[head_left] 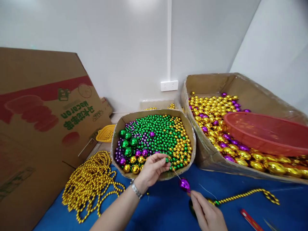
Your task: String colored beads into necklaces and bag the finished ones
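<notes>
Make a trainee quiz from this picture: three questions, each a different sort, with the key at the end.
1. Choose one. The large bead between the left grip and the right grip is:
A. gold
B. purple
C. white

2. True or false: the red basket sits in the middle box, on the green beads.

3. Fill the gap: the heap of gold strands lies on a ____ surface.

Key:
1. B, purple.
2. False. It rests in the big box on the right, over gold and purple beads.
3. Blue.
</notes>
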`<state>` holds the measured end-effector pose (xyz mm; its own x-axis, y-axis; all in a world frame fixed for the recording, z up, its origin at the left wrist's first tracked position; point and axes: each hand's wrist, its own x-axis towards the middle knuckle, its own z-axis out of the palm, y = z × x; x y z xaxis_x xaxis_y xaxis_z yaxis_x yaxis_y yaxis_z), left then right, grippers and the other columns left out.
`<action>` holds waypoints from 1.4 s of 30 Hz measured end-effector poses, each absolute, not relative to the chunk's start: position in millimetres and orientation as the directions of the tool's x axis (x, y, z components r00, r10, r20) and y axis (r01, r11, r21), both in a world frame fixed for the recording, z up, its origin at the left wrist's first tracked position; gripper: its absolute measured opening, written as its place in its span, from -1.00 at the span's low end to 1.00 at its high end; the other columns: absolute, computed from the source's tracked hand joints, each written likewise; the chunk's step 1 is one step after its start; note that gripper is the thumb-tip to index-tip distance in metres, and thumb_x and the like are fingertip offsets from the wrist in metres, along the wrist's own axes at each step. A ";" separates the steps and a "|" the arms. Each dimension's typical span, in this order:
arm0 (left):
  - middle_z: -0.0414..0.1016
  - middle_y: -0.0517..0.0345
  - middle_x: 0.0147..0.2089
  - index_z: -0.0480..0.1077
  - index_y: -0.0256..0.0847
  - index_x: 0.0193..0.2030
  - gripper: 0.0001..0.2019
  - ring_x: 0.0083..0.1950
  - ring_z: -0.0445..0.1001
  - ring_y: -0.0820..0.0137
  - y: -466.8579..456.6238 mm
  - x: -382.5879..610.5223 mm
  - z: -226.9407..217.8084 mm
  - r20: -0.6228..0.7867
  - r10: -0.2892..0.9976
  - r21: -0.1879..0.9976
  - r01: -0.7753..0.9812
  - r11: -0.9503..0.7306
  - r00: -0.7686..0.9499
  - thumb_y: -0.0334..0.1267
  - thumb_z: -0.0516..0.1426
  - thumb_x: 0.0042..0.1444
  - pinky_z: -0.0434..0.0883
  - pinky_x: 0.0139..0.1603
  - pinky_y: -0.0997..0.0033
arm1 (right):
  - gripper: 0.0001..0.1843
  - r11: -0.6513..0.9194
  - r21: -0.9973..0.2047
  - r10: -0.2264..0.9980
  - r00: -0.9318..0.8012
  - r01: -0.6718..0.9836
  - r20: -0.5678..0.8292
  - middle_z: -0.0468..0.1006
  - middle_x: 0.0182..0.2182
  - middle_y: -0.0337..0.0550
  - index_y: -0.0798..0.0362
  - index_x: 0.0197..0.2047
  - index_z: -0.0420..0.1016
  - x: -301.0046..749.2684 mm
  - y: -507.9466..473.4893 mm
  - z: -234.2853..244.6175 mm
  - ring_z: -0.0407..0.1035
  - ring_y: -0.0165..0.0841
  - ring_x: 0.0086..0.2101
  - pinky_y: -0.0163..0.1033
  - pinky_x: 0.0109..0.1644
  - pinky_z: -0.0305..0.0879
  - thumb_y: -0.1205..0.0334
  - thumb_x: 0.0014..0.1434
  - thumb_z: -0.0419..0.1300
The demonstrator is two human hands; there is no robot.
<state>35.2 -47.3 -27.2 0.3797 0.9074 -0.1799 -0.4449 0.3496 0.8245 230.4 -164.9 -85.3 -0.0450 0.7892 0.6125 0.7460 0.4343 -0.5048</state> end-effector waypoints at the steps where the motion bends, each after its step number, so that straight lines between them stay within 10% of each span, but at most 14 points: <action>1: 0.49 0.13 -0.35 0.48 -0.31 -0.23 -0.71 -0.30 0.54 0.39 -49.8 35.6 -27.4 -0.192 0.906 0.809 -0.462 0.363 0.377 -0.27 0.35 -0.11 0.45 -0.23 0.43 | -0.75 0.439 -0.496 0.785 -0.051 0.749 0.617 0.64 -0.34 -0.12 0.07 -0.14 0.42 229.8 -164.8 -84.4 0.56 -0.38 -0.39 -0.45 -0.24 0.45 0.24 0.34 -0.07; 11: 0.53 0.09 -0.42 0.48 -0.30 -0.24 -0.67 -0.39 0.51 0.43 -56.8 34.9 -24.2 -0.252 0.912 0.868 -0.341 0.361 0.325 -0.23 0.38 -0.16 0.42 -0.34 0.47 | -0.72 0.452 -0.414 0.752 -0.088 0.791 0.653 0.63 -0.34 -0.11 0.09 -0.14 0.44 233.2 -165.6 -89.9 0.56 -0.36 -0.38 -0.41 -0.27 0.46 0.25 0.34 -0.08; 18: 0.50 0.15 -0.31 0.48 -0.26 -0.22 -0.70 -0.31 0.42 0.51 -65.9 34.0 -26.6 -0.038 0.931 0.987 -0.134 0.093 0.363 -0.29 0.35 -0.13 0.35 -0.29 0.55 | -0.68 0.447 -0.335 0.732 -0.123 0.830 0.670 0.63 -0.35 -0.11 0.09 -0.16 0.46 231.7 -166.6 -95.8 0.55 -0.34 -0.40 -0.35 -0.34 0.47 0.24 0.35 -0.11; 26: 0.49 -0.04 -0.06 0.34 -0.22 0.04 -0.68 -0.07 0.45 0.30 -60.3 22.9 -37.7 0.087 0.953 0.988 0.096 -0.119 0.290 -0.16 0.12 0.17 0.40 -0.09 0.31 | -0.71 0.410 -0.512 0.814 -0.050 0.755 0.578 0.64 -0.32 -0.10 0.08 -0.12 0.44 236.6 -174.1 -112.6 0.56 -0.36 -0.36 -0.42 -0.25 0.47 0.22 0.34 -0.08; 30: 0.48 0.01 -0.12 0.41 -0.21 -0.09 -0.79 -0.07 0.39 0.27 -29.8 -3.8 -21.1 0.345 0.884 0.615 0.635 -0.468 0.317 -0.23 0.02 0.23 0.33 -0.02 0.21 | -0.67 0.361 -0.563 0.855 -0.023 0.743 0.518 0.64 -0.28 -0.10 0.04 -0.12 0.50 242.1 -176.0 -112.8 0.56 -0.33 -0.33 -0.40 -0.23 0.47 0.13 0.34 -0.06; 34: 0.47 0.03 -0.22 0.43 -0.19 -0.21 -0.89 -0.12 0.34 0.18 -22.1 -16.7 -10.4 0.138 0.825 0.116 0.818 -0.564 0.548 -0.30 0.10 0.14 0.30 -0.10 0.15 | -0.60 0.386 -0.565 0.836 -0.018 0.729 0.548 0.64 -0.32 -0.11 0.02 -0.18 0.55 238.6 -172.4 -109.5 0.56 -0.33 -0.36 -0.41 -0.26 0.48 0.07 0.34 -0.08; 37: 0.45 0.00 -0.23 0.42 -0.20 -0.23 -0.89 -0.08 0.31 0.10 -25.4 -14.7 -16.3 0.052 0.836 -0.044 0.838 -0.544 0.546 -0.39 0.10 0.10 0.27 -0.09 0.06 | -0.60 0.398 -0.555 0.827 -0.024 0.730 0.562 0.64 -0.32 -0.11 0.04 -0.19 0.55 233.9 -170.1 -107.8 0.56 -0.34 -0.36 -0.41 -0.25 0.48 0.09 0.34 -0.09; 40: 0.42 -0.03 -0.18 0.40 -0.21 -0.17 -0.83 -0.06 0.32 0.14 -27.6 -10.0 -22.2 0.103 0.868 0.078 0.866 -0.493 0.485 -0.43 0.05 0.13 0.27 -0.06 0.06 | -0.63 0.416 -0.545 0.817 -0.035 0.728 0.576 0.64 -0.33 -0.10 0.06 -0.18 0.53 231.1 -170.0 -106.2 0.56 -0.35 -0.37 -0.42 -0.25 0.48 0.14 0.35 -0.09; 42: 0.39 -0.03 -0.10 0.35 -0.20 -0.07 -0.79 -0.06 0.34 0.21 -30.4 -6.6 -21.5 0.168 0.880 0.362 0.803 -0.474 0.444 -0.40 0.04 0.16 0.29 -0.03 0.14 | -0.66 0.437 -0.541 0.808 -0.049 0.719 0.587 0.64 -0.34 -0.10 0.06 -0.17 0.51 230.4 -170.8 -104.6 0.56 -0.36 -0.38 -0.43 -0.26 0.48 0.17 0.34 -0.08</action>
<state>-6.6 -30.4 -21.5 0.4436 0.8802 0.1685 0.8026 -0.4738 0.3624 230.4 -170.8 -104.6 -0.0488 0.8079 0.5873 0.7189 0.4366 -0.5409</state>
